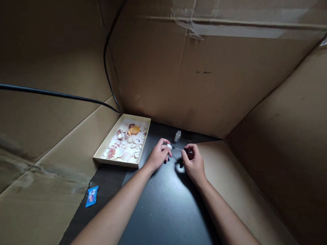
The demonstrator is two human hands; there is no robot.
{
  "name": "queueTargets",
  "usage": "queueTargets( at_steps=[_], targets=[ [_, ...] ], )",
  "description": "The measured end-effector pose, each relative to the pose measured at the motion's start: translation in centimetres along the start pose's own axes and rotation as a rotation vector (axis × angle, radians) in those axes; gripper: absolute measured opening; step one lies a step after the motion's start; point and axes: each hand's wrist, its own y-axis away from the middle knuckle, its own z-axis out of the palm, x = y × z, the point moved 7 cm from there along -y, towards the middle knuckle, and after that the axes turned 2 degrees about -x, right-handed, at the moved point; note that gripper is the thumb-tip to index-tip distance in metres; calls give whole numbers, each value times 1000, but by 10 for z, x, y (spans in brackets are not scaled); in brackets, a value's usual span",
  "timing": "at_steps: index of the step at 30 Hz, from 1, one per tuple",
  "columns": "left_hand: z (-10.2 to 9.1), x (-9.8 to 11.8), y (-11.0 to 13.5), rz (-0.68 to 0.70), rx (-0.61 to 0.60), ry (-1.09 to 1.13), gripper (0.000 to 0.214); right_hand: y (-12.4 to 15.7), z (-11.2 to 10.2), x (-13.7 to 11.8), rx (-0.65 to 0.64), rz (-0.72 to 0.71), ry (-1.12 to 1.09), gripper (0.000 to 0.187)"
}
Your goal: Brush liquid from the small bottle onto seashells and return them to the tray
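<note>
My left hand (159, 155) pinches a small white shell (169, 146) between its fingertips above the black tabletop (163, 208). My right hand (193, 163) is closed on a thin dark-handled brush (180, 149), whose tip reaches toward the shell. A small pale bottle (177, 136) stands upright just behind both hands. Left of the hands, a shallow cream tray (116, 162) holds several white, reddish and orange shells (129, 142).
Tall cardboard walls (207, 84) enclose the work area on all sides. A black cable (54, 94) runs along the left wall into the back corner. A small blue packet (92, 196) lies at the table's left edge, near me.
</note>
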Motion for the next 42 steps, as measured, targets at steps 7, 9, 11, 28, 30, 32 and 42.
queueTargets(
  at_steps=[7, 9, 11, 28, 30, 32, 42],
  targets=[
    [-1, -1, -1, -1, -5, -6, 18, 0, 1, -3, -10, -12, 24, 20],
    [-1, -1, -1, 1, -7, -4, 18, 0, 2, -2, -19, -10, -1, 20],
    [-1, -1, -1, 3, -7, 3, 18, 0, 4, -1, -44, -19, 13, 19],
    [-2, -1, 0, 8, 10, -27, 19, -1, 2, 0, -31, -7, 48, 21],
    [-2, -1, 0, 10, 6, -30, 19, -1, 2, 2, -30, 3, 20, 21],
    [-2, -1, 0, 10, 4, -30, 19, -1, 4, 2, -54, -2, 10, 21],
    [-1, -8, -2, -17, -6, 17, 19, -1, 2, -2, -4, -33, 64, 20]
  ],
)
